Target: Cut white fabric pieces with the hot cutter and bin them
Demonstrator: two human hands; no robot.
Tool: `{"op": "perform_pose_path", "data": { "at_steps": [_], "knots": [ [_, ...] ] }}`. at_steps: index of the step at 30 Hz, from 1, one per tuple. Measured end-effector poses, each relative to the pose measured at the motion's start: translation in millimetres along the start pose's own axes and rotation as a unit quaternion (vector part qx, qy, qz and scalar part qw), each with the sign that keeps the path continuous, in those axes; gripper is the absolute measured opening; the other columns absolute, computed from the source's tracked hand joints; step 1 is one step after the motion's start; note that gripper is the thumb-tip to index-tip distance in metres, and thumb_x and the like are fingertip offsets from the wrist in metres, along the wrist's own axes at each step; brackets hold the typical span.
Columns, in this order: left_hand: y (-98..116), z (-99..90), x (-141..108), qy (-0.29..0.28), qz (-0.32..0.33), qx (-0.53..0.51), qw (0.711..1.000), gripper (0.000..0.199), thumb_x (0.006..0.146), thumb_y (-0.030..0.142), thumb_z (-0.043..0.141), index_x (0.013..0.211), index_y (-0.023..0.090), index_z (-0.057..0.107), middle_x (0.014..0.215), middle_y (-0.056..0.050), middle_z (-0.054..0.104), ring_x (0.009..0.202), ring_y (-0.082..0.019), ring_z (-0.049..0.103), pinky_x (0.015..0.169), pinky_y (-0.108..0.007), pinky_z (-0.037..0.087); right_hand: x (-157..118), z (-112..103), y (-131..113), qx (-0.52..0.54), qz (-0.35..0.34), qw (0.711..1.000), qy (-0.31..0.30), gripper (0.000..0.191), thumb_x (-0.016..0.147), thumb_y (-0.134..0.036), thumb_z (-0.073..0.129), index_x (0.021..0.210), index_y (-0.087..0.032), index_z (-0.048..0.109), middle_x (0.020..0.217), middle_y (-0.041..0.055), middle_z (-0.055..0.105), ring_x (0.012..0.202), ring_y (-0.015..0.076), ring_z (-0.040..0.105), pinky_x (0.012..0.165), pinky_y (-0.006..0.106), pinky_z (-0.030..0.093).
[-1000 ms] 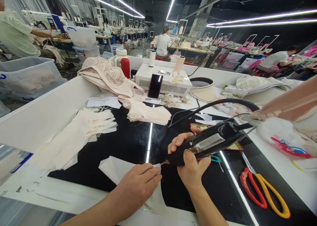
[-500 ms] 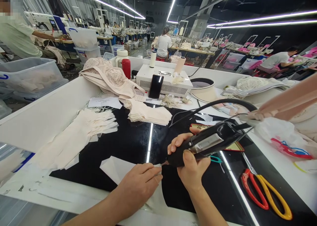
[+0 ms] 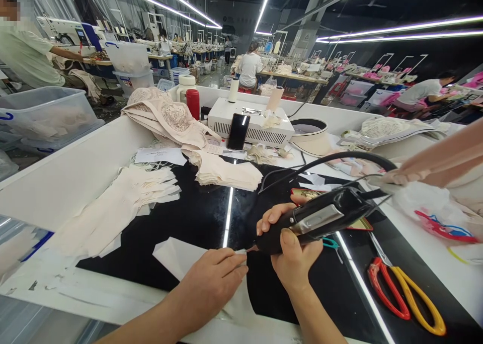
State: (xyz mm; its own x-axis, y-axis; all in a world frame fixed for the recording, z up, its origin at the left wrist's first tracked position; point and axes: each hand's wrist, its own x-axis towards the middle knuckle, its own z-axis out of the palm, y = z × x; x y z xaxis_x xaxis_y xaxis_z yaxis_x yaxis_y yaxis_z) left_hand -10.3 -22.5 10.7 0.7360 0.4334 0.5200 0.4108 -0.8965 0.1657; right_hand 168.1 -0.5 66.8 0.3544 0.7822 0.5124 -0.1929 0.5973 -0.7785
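Observation:
My right hand (image 3: 296, 261) is wrapped around a black corded handheld tool (image 3: 320, 219) with a metal strip along its side. Its thin tip points left, close to the fingertips of my left hand (image 3: 211, 286). Those fingers are pressed together on the edge of a thin white fabric piece (image 3: 175, 253) that lies on the black work surface (image 3: 188, 218). Part of the fabric is hidden under my left hand, and whether the tip touches it I cannot tell.
Cut cream pieces lie in a fanned pile (image 3: 113, 208) and a smaller stack (image 3: 226, 170). Scissors with red and yellow handles (image 3: 403, 296) rest at right. A phone (image 3: 238, 132) leans on a white vented box (image 3: 251, 122). The tool's cable (image 3: 332, 155) arcs behind it.

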Motion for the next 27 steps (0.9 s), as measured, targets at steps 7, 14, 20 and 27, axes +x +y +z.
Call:
{"op": "perform_pose_path", "data": {
  "at_steps": [7, 14, 20, 27],
  "knots": [
    [0, -0.3, -1, -0.004, -0.001, 0.007, 1.000, 0.024, 0.108, 0.010, 0.050, 0.123, 0.012, 0.068, 0.127, -0.008, 0.075, 0.112, -0.020, 0.071, 0.090, -0.035, 0.064, 1, 2, -1, 0.005, -0.003, 1.000, 0.002, 0.036, 0.092, -0.031, 0.074, 0.124, -0.031, 0.059, 0.085, -0.0030, 0.062, 0.066, 0.0137, 0.059, 0.055, 0.030, 0.055],
    [0, 2.3, -1, -0.001, 0.007, 0.018, 1.000, 0.025, 0.108, 0.010, 0.048, 0.122, 0.011, 0.069, 0.128, -0.008, 0.075, 0.110, -0.020, 0.071, 0.090, -0.034, 0.064, 0, 3, 3, -0.002, -0.001, 1.000, -0.002, 0.037, 0.091, -0.034, 0.075, 0.124, -0.031, 0.057, 0.084, -0.0028, 0.061, 0.066, 0.0144, 0.060, 0.056, 0.030, 0.055],
    [0, 0.9, -2, 0.006, 0.005, 0.012, 1.000, 0.026, 0.110, 0.012, 0.046, 0.123, 0.011, 0.069, 0.128, -0.007, 0.076, 0.112, -0.019, 0.071, 0.092, -0.032, 0.063, 1, 6, 0, 0.017, -0.001, 1.000, -0.004, 0.035, 0.092, -0.035, 0.075, 0.122, -0.031, 0.059, 0.083, -0.0034, 0.062, 0.065, 0.0139, 0.060, 0.055, 0.029, 0.055],
    [-2, 3.4, -3, 0.007, 0.004, 0.006, 1.000, 0.025, 0.111, 0.012, 0.046, 0.123, 0.011, 0.069, 0.128, -0.005, 0.076, 0.115, -0.016, 0.071, 0.098, -0.030, 0.061, 0, 11, 1, 0.015, -0.007, 1.000, -0.018, 0.035, 0.092, -0.038, 0.074, 0.123, -0.031, 0.058, 0.082, -0.0036, 0.061, 0.063, 0.0145, 0.062, 0.053, 0.029, 0.056]
  ]
}}
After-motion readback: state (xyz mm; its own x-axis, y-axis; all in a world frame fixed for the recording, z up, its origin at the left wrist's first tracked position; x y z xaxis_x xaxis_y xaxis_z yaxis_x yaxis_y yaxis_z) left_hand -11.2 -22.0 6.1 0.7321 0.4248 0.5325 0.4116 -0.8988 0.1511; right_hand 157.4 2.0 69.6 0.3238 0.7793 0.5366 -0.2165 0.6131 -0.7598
